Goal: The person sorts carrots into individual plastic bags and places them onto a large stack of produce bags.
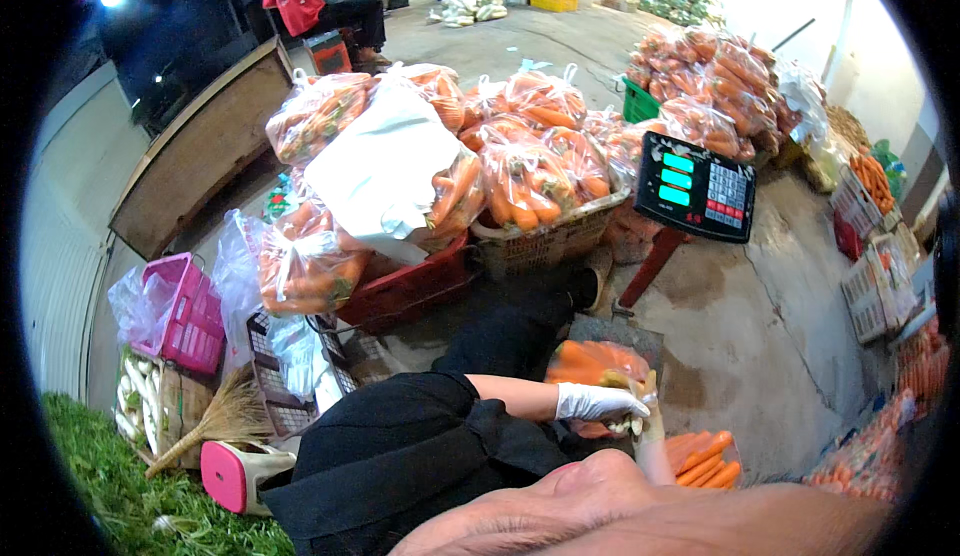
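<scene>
In the head view, a clear plastic bag of carrots (592,362) rests at least partly on the dark platform (651,337) of a floor scale. My left hand (600,404), in a white glove, grips the gathered top of this bag. Close against it, my right hand (646,410), also gloved, pinches the same gathered plastic. The fingers overlap, so how the plastic runs between them is hidden. Beside my right forearm, more carrots (706,462) lie in what looks like clear plastic. Above the platform stands the scale's lit display (694,187) on a red post (649,267).
Bagged carrots fill a red crate (409,290) and a beige crate (547,245) ahead. A white sheet (382,158) covers some bags. Left are a pink basket (184,316), a straw broom (225,413) and white radishes (142,398). A person in red (300,1) sits farther back.
</scene>
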Available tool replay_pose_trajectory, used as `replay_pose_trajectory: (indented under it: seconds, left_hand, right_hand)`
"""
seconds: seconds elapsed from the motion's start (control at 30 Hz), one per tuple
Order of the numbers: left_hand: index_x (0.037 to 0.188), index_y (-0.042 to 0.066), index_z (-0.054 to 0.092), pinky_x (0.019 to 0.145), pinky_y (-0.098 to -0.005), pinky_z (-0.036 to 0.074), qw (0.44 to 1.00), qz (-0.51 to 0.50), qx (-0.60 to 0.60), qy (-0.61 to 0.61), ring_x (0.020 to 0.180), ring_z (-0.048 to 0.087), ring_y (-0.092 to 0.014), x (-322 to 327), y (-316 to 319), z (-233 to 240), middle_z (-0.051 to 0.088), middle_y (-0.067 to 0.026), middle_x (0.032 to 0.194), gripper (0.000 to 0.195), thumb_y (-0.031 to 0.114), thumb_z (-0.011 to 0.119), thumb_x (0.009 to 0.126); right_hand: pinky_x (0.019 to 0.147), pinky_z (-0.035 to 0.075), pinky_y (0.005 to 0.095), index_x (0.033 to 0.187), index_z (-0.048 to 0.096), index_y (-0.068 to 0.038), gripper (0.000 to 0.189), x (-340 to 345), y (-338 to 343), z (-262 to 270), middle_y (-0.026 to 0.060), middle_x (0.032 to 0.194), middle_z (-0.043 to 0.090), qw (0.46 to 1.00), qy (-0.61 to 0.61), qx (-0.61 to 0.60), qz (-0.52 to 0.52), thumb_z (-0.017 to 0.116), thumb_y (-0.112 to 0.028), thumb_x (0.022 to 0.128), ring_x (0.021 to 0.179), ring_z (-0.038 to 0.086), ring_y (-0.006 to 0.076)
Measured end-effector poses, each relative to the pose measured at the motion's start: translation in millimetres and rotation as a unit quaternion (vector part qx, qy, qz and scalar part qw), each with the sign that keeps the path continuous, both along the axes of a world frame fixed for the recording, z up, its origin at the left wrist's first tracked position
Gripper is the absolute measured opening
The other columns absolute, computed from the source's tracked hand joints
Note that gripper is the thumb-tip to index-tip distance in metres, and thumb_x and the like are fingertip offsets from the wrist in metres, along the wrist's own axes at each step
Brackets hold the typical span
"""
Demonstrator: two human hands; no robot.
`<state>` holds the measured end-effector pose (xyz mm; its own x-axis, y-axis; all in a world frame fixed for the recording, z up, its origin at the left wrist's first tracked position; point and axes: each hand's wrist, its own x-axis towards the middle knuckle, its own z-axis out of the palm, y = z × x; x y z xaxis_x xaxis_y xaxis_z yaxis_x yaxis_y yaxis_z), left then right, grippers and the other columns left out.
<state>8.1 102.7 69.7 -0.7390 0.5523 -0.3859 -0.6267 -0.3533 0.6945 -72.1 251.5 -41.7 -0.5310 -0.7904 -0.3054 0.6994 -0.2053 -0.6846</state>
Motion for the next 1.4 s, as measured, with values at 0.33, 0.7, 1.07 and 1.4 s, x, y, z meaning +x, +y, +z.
replay_pose_trajectory:
  seconds: [0.33,0.7,1.07,1.4]
  left_hand:
    - [0.097,0.005,0.062,0.075,-0.0347,0.049,0.976,0.184,0.096,-0.063,0.076,0.061,-0.020,-5,-92,-64,0.066,-0.0108,0.086,0.025,0.027,0.058,0.086]
    - [0.129,0.016,0.048,0.056,-0.0264,0.037,0.920,0.348,0.162,-0.078,0.056,0.044,-0.010,-42,-98,-121,0.044,0.0038,0.061,0.041,0.031,0.048,0.090]
    - [0.146,0.012,0.021,0.106,-0.0349,0.026,0.946,0.173,-0.164,0.218,0.125,0.040,-0.019,-10,-51,-90,0.041,-0.0096,0.139,0.065,0.039,0.048,0.093]
    - [0.135,0.004,0.034,0.106,-0.0336,0.029,0.933,0.129,-0.116,0.315,0.127,0.037,-0.020,-7,-8,-101,0.043,-0.0123,0.134,0.062,0.025,0.065,0.084]
  right_hand:
    - [0.075,0.049,0.0369,0.089,0.056,0.000,0.018,7,28,-11,0.0121,0.089,0.062,0.966,-0.064,-0.038,-0.248,0.053,-0.017,0.088,0.083,0.057,0.0216]
    - [0.056,0.048,0.0237,0.113,0.057,0.002,0.031,28,20,17,0.0131,0.113,0.062,0.940,0.061,0.100,0.322,0.057,-0.014,0.086,0.072,0.060,0.0095]
    - [0.084,0.049,0.0402,0.117,0.054,-0.010,0.057,11,7,-19,0.0063,0.115,0.058,0.984,-0.177,-0.032,-0.011,0.071,-0.043,0.073,0.105,0.053,0.0224]
    - [0.078,0.051,0.0362,0.108,0.059,-0.008,0.031,8,1,-29,0.0064,0.103,0.062,0.981,-0.159,-0.038,-0.109,0.060,-0.032,0.088,0.095,0.060,0.0233]
